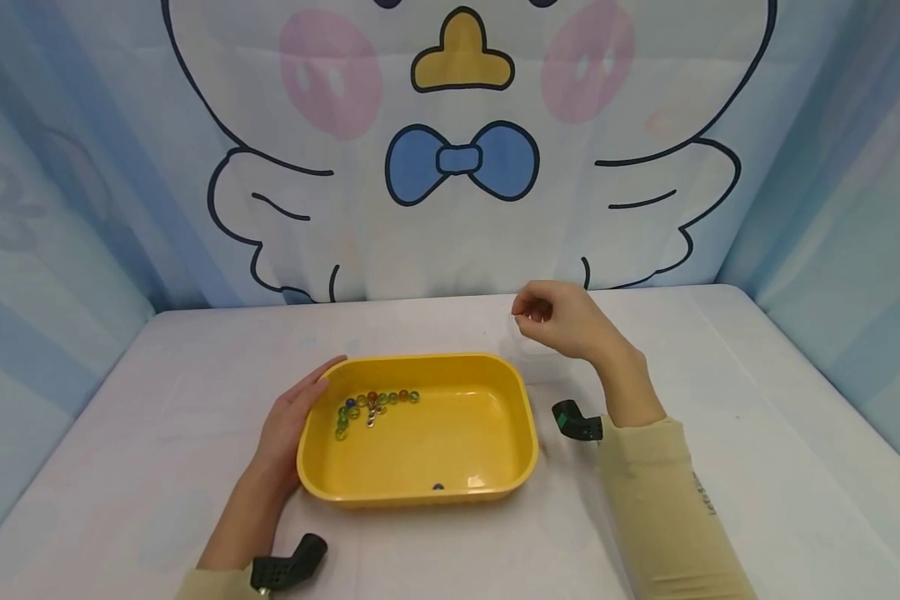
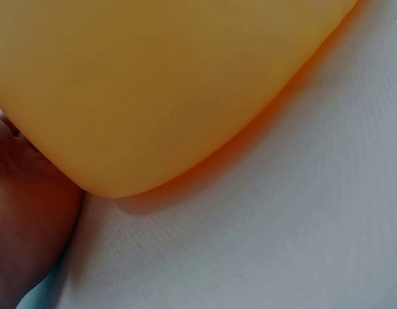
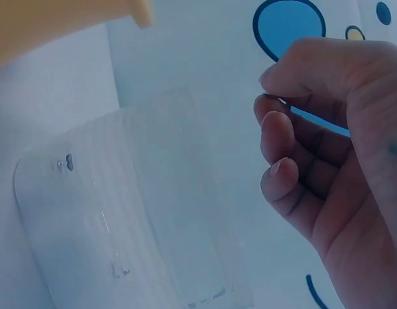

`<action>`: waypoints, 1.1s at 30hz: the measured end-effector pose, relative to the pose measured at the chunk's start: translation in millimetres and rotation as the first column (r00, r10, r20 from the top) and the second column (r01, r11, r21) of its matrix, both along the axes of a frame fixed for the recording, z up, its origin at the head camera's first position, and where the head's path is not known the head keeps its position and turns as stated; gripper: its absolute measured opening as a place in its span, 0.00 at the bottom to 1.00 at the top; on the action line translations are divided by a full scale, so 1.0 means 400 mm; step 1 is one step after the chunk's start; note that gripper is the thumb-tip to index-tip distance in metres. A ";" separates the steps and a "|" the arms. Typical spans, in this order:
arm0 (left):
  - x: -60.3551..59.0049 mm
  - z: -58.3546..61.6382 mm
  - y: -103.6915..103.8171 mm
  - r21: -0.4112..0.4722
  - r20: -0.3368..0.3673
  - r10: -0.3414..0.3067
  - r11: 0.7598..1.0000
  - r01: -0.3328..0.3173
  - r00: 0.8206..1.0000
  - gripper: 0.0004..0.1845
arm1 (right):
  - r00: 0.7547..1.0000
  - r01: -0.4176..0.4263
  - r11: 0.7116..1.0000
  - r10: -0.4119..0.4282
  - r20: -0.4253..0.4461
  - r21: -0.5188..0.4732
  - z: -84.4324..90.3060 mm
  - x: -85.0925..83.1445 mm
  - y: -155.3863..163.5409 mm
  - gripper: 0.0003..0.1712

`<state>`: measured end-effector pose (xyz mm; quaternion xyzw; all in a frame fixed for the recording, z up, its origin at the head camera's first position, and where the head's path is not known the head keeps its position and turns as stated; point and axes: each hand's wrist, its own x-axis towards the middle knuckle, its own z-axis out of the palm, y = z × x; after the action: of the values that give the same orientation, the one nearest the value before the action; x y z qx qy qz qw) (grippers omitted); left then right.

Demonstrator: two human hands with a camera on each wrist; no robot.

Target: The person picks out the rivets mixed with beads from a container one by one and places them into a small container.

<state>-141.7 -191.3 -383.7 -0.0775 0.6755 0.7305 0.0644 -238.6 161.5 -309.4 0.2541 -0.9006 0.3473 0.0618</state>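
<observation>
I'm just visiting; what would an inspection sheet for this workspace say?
Surface: table with a pale covering.
Job's things: yellow tray; glass marbles, mostly in its far-left part; one dark marble by its near wall; clear container near the right hand.
Clutter: nothing seen.
Grip: left hand touches the tray's left side; right hand's fingers are curled, no object visible in them.
Cables: nothing seen.
Surroundings: cartoon-printed backdrop; a dark device at each wrist.

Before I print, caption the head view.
Left hand against a yellow rectangular plastic tray of round multicolored marbles; right hand beyond its far-right corner.
</observation>
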 end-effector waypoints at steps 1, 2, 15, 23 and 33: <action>0.000 0.000 0.000 0.002 -0.001 0.000 1.000 0.000 1.000 0.26 | 1.000 0.010 1.000 -0.010 0.010 0.004 0.000 -0.001 0.003 0.03; 0.001 0.000 0.000 0.003 -0.002 0.000 1.000 0.000 1.000 0.26 | 1.000 0.018 1.000 -0.018 0.017 0.009 -0.001 -0.002 0.006 0.03; 0.000 0.000 0.002 0.003 -0.003 0.006 1.000 -0.006 1.000 0.26 | 0.984 0.105 0.992 -0.114 0.135 0.074 -0.001 -0.007 0.029 0.09; -0.001 -0.002 0.002 0.009 0.002 0.006 1.000 -0.006 1.000 0.26 | 0.979 0.118 0.989 -0.131 0.156 0.089 -0.003 -0.011 0.029 0.09; -0.001 -0.003 0.001 0.011 0.003 0.005 1.000 -0.005 1.000 0.26 | 0.973 0.130 0.985 -0.149 0.178 0.115 -0.006 -0.013 0.032 0.09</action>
<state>-142.1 -191.1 -384.8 -0.0801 0.6711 0.7342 0.0639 -243.6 174.3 -311.9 0.1595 -0.9346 0.3177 -0.0116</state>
